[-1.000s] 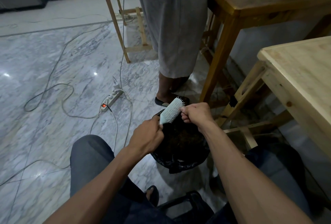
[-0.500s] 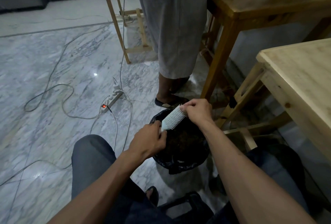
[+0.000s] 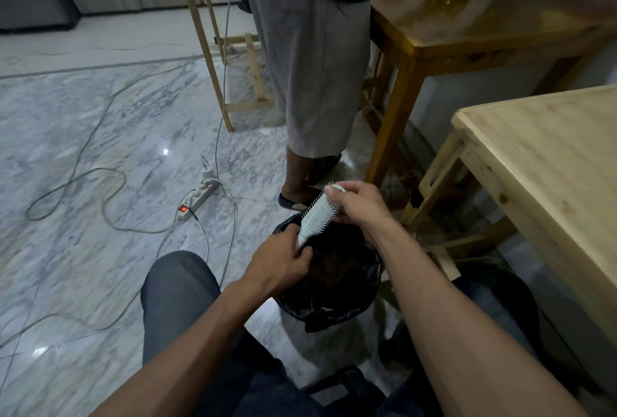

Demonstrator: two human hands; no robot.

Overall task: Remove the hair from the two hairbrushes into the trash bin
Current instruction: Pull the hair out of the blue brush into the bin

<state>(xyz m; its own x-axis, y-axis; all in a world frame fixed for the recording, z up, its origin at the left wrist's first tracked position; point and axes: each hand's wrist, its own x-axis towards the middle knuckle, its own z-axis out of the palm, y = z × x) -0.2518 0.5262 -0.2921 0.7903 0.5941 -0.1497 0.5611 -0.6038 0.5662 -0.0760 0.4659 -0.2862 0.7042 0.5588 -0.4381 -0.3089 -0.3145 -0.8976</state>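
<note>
A white hairbrush (image 3: 319, 216) with pale bristles is held over the trash bin (image 3: 329, 311), which is lined with a black bag and holds dark hair. My left hand (image 3: 280, 261) grips the brush's handle at its lower end. My right hand (image 3: 359, 208) closes around the far tip of the brush head, fingers against the bristles. The brush tilts up to the right. No second hairbrush is in view.
A person in grey shorts (image 3: 312, 76) and sandals stands just beyond the bin. Wooden tables (image 3: 534, 156) stand at the right, one of them darker (image 3: 467, 32). A power strip (image 3: 197, 199) and cables lie on the marble floor at the left. My knees flank the bin.
My right hand has slid from the side of the bristles up to the tip of the brush head. The brush stays over the bin in my left hand.
</note>
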